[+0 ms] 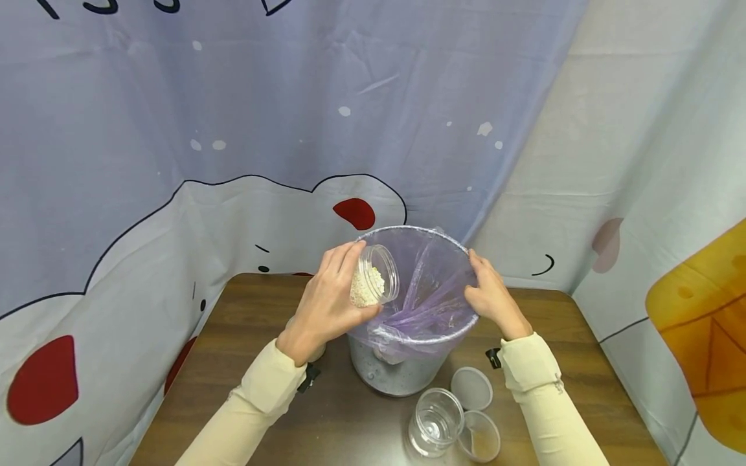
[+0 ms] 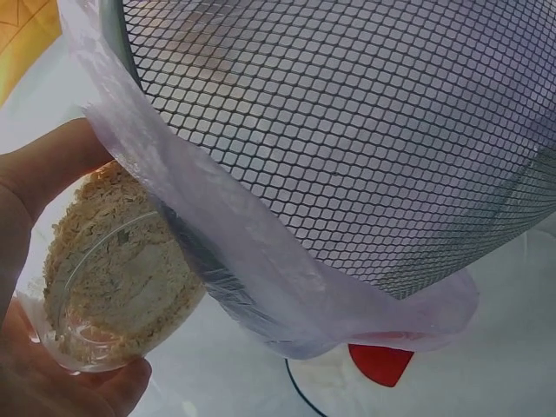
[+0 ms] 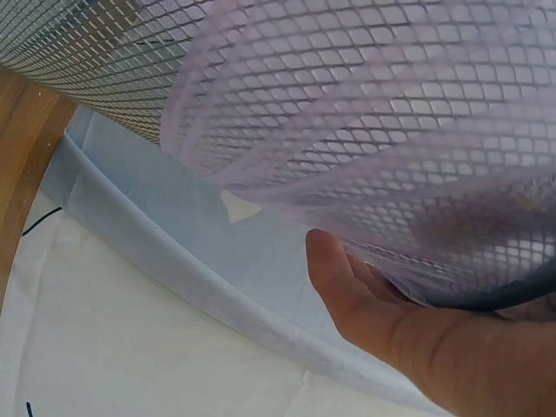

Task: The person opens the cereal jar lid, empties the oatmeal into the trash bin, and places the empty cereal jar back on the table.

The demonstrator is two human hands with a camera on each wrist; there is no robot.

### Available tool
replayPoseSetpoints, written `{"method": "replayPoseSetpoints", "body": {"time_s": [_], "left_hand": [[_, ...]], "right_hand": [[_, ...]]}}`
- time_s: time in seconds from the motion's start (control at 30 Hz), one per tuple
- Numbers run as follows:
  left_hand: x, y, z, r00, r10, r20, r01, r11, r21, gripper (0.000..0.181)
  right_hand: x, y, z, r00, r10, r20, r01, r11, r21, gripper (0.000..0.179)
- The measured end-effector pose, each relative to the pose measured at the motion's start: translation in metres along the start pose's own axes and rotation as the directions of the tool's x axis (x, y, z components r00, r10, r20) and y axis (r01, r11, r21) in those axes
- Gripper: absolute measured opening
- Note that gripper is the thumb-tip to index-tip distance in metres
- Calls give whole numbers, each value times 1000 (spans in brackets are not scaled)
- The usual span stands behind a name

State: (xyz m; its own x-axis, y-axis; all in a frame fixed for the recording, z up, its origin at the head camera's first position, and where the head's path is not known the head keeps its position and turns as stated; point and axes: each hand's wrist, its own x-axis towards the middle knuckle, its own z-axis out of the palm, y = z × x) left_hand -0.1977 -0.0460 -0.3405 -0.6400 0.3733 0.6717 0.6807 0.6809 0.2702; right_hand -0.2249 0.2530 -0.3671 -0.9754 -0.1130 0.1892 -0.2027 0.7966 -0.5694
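left grip (image 1: pixel 332 298): curled round tilted jar (image 1: pixel 382 260) of pale flakes (image 1: pixel 366 288) | right grip (image 1: pixel 491 292): pinching lined bin (image 1: pixel 402 372) rim (image 1: pixel 428 340)

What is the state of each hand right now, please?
Left hand: holding a tilted clear jar of pale flakes.
Right hand: gripping the bin by its rim.

The bag (image 1: pixel 434 275) is purple, the flakes (image 1: pixel 364 288) cream, the bin (image 1: pixel 402 375) grey diamond mesh.
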Motion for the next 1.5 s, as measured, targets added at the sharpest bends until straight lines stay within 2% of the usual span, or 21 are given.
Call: {"method": "replayPoseSetpoints", "body": {"time_s": [0.5,1.07,1.5], "left_hand": [[1,-5,-3,999,30,23,-31,999,41,93],[9,-6,-11,992,104,73,-112,985,128,95],[12,-5,-11,982,145,121,-161,978,135,93]], "right_hand": [[1,-2,-1,996,66,64,-68,997,27,80],[3,-3,1,994,99,52,-99,995,3,81],[2,-5,3,991,121,48,-122,993,8,79]]}}
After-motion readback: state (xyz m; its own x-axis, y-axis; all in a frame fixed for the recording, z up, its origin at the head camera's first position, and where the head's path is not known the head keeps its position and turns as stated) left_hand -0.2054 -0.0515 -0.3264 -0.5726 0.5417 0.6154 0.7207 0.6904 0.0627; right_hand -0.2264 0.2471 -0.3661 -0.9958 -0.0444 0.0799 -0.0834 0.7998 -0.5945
